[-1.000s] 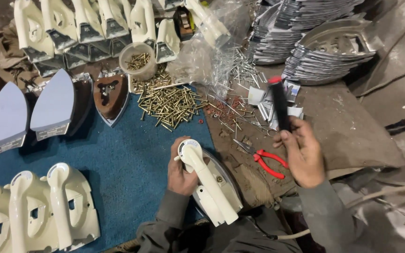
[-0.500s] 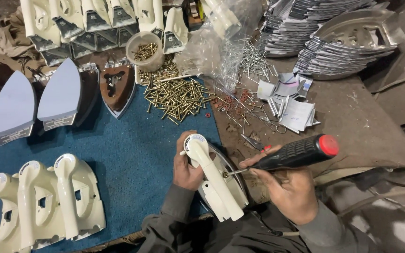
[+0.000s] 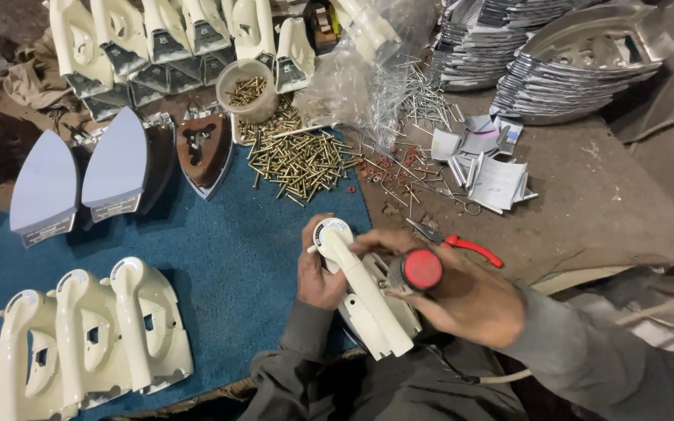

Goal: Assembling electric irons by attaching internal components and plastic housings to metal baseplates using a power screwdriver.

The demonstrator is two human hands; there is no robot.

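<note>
Two hands: both busy on one cream plastic iron housing (image 3: pixel 364 300) at the blue mat's (image 3: pixel 228 257) near edge.
Change: right hand (image 3: pixel 462 300), fingers clenched round the red-capped black screwdriver (image 3: pixel 415 271), had swung from raised to tip-down on the housing.
Left hand (image 3: pixel 320 273): fingers grasping the housing throughout.
Meaning: screw-driving likely begun.

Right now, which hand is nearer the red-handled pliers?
Right. The right hand, gripping a screwdriver, sits just below the red-handled pliers; the left hand is farther left, holding the iron.
</note>
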